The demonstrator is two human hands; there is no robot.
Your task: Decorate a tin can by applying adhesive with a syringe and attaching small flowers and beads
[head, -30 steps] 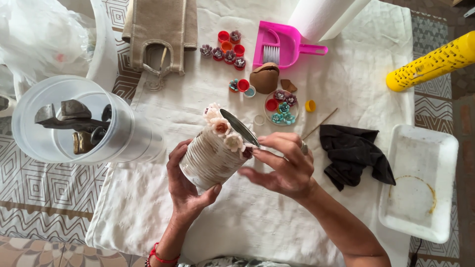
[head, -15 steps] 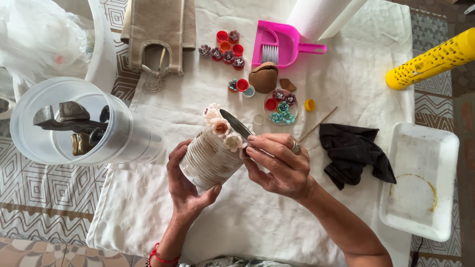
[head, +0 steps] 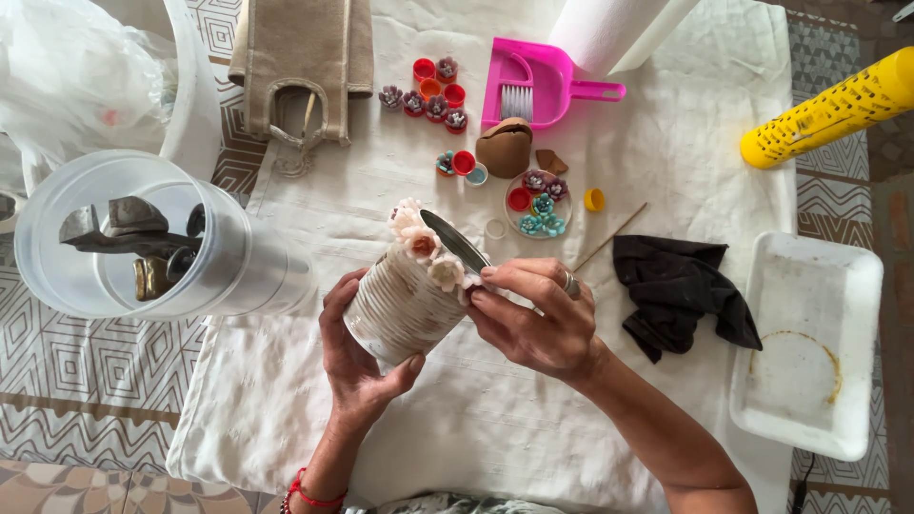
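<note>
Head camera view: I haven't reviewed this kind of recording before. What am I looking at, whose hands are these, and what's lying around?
This picture comes from a camera worn on a person's head, looking down at their own bare hands over a white cloth. The left hand cradles a ribbed tin can with small pale flowers along its rim. The right hand, wearing a ring, touches the rim at one flower; a metal blade shows just above it. Beyond lie small pots of tiny flowers, a pink dustpan, a paper roll, a black cloth, a white tray, a yellow perforated tube, and a clear container holding tools.
</note>
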